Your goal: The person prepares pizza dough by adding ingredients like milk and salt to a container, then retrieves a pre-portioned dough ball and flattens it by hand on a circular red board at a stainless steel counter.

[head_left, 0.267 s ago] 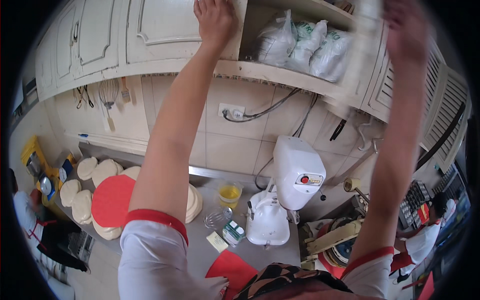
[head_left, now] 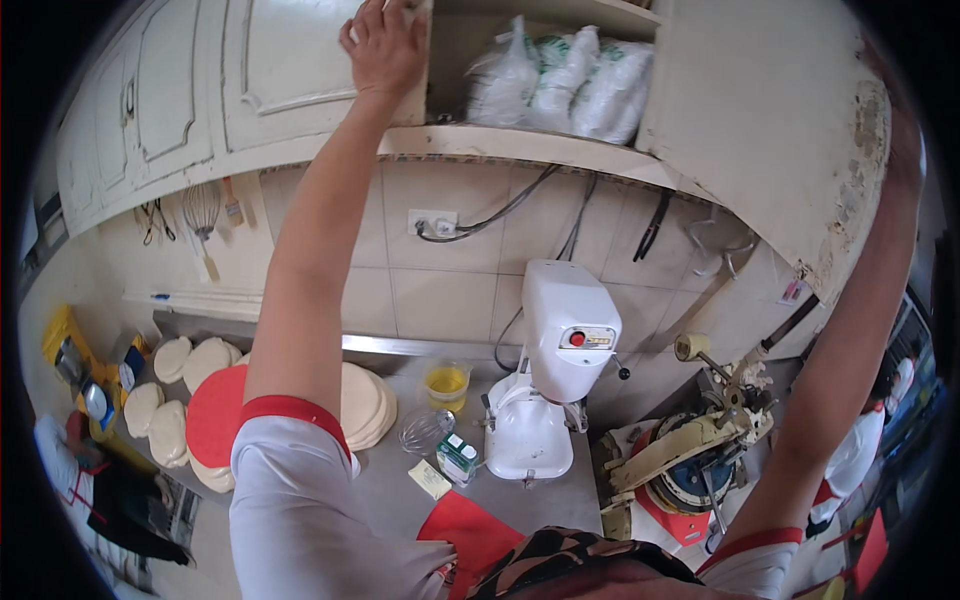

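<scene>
My left hand (head_left: 385, 45) is raised to the cabinet front, its fingers apart against a cream cabinet door (head_left: 300, 50) at the edge of an open compartment. In that compartment stand several white plastic bags (head_left: 565, 80) with green print, knotted at the top. On the right, another cabinet door (head_left: 765, 120) is swung wide, its inner face worn and peeling. My right hand (head_left: 895, 90) is at this door's outer edge, dark and partly hidden, so its fingers cannot be made out.
On the steel counter below stand a white mixer (head_left: 570, 325), a cup of yellow liquid (head_left: 447, 385), a whisk (head_left: 425, 430), a green-and-white carton (head_left: 457, 460), and stacks of pale dough rounds (head_left: 365, 405). Machinery (head_left: 690, 470) stands at right. Co-workers (head_left: 75, 460) are at both sides.
The right-hand cabinet door has swung outward to the right, my right hand moving with it. The view has shifted a little, so my left hand appears farther left, still by its door.
</scene>
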`<action>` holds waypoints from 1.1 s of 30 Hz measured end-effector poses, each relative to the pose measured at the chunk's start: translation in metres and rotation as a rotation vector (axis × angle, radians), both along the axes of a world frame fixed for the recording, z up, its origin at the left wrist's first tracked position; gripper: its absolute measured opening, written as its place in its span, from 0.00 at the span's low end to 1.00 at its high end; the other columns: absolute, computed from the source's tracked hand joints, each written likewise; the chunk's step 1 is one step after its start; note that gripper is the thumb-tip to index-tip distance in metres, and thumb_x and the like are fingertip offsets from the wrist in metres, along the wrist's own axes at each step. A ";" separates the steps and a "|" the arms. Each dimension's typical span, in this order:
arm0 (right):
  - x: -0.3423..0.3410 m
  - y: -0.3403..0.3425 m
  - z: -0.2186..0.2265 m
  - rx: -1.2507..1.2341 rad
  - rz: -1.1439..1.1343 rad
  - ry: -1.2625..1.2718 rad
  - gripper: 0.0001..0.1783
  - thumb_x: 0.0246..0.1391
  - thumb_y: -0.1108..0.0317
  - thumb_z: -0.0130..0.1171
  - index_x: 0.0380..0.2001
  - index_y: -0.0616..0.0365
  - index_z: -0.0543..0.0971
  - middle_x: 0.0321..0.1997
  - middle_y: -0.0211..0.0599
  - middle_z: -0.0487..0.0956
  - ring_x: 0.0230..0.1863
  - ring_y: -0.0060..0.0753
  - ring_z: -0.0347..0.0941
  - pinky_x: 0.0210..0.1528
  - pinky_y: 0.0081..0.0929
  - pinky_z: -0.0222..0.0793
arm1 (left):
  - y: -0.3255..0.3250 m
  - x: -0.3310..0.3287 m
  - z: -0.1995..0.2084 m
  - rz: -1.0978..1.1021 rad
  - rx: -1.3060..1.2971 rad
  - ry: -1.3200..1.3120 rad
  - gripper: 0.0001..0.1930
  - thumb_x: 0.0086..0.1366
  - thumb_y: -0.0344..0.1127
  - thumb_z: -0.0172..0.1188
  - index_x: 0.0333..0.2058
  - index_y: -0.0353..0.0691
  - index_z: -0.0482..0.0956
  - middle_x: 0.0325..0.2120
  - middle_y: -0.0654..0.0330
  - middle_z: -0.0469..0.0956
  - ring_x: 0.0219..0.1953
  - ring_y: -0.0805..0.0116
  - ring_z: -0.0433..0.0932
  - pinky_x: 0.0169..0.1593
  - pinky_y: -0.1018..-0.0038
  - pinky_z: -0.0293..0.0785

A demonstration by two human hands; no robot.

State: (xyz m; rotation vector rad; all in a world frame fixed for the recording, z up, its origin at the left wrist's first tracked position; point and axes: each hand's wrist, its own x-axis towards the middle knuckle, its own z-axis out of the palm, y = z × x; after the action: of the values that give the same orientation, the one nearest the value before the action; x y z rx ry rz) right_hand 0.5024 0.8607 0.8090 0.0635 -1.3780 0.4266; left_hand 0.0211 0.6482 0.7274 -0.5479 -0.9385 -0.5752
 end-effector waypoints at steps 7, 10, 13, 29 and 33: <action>0.023 -0.014 -0.009 -0.072 0.077 -0.112 0.28 0.62 0.52 0.55 0.57 0.61 0.76 0.72 0.52 0.66 0.74 0.59 0.55 0.75 0.67 0.47 | 0.097 0.019 -0.025 -0.148 -0.531 -0.239 0.13 0.69 0.45 0.58 0.45 0.43 0.77 0.47 0.55 0.77 0.47 0.53 0.76 0.51 0.53 0.74; 0.024 -0.012 -0.009 -0.052 0.076 -0.105 0.28 0.62 0.52 0.55 0.57 0.62 0.76 0.70 0.52 0.67 0.73 0.58 0.57 0.73 0.65 0.49 | 0.138 0.013 -0.022 -0.209 -0.338 -0.665 0.25 0.68 0.55 0.59 0.49 0.36 0.75 0.50 0.50 0.76 0.55 0.47 0.75 0.54 0.47 0.74; 0.025 -0.014 -0.012 -0.032 0.057 -0.101 0.27 0.62 0.53 0.55 0.56 0.62 0.76 0.68 0.52 0.68 0.72 0.57 0.58 0.72 0.63 0.52 | 0.162 0.004 -0.004 -0.311 -0.272 -0.997 0.38 0.65 0.63 0.60 0.56 0.30 0.71 0.56 0.41 0.73 0.61 0.43 0.71 0.58 0.41 0.70; 0.022 -0.021 -0.018 0.050 0.004 -0.069 0.24 0.63 0.55 0.57 0.53 0.64 0.78 0.60 0.54 0.72 0.64 0.53 0.66 0.63 0.53 0.65 | 0.169 -0.020 0.022 -0.384 -0.167 -0.769 0.18 0.71 0.49 0.54 0.41 0.42 0.84 0.40 0.44 0.84 0.45 0.38 0.81 0.50 0.48 0.77; 0.023 -0.019 -0.015 0.053 -0.005 -0.058 0.23 0.63 0.56 0.57 0.52 0.64 0.78 0.58 0.54 0.74 0.63 0.52 0.68 0.61 0.50 0.68 | 0.169 -0.003 0.030 -0.417 -0.082 -0.513 0.16 0.68 0.45 0.58 0.32 0.36 0.82 0.29 0.43 0.83 0.34 0.43 0.83 0.41 0.51 0.78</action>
State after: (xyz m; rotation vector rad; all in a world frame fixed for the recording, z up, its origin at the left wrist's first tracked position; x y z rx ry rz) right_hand 0.5252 0.8421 0.7945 0.0914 -1.4464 0.3899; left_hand 0.0182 0.8168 0.7571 -0.6916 -1.3474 -1.0897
